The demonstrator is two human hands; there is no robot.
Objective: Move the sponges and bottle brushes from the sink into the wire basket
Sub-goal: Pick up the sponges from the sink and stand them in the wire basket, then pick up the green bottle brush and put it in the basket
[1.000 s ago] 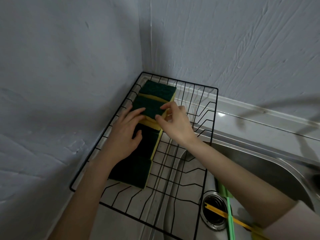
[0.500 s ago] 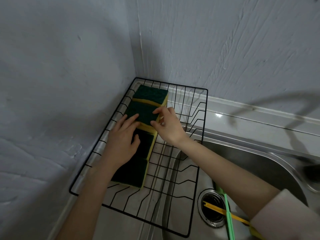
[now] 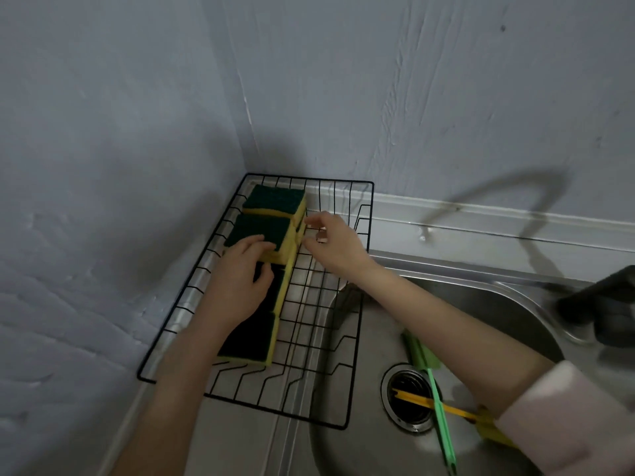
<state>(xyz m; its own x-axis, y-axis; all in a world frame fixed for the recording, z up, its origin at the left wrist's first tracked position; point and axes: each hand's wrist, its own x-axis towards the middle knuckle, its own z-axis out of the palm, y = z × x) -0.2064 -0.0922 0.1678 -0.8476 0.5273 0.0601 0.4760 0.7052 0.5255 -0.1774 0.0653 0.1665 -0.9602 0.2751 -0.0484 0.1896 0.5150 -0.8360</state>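
Note:
Several green-and-yellow sponges [image 3: 275, 199] lie in a row along the left side of the black wire basket [image 3: 357, 304], which sits in the wall corner over the sink's edge. My left hand [image 3: 237, 283] rests flat on the middle sponges [image 3: 257, 228], fingers spread. Just right of the row, my right hand [image 3: 335, 243] hovers with its fingers apart and nothing in them. A green bottle brush [image 3: 434, 389] and a yellow one [image 3: 446, 408] lie crossed in the sink [image 3: 347, 441] over the drain.
Grey walls close in behind and to the left of the basket. The drain [image 3: 403, 400] lies at the sink's bottom. A dark faucet [image 3: 598, 297] juts in from the right over the sink rim. A white ledge runs along the back wall.
My right hand has let go of the second sponge and drawn slightly right, fingers now apart. My left hand stays pressed on the sponges. The view has swung to the right.

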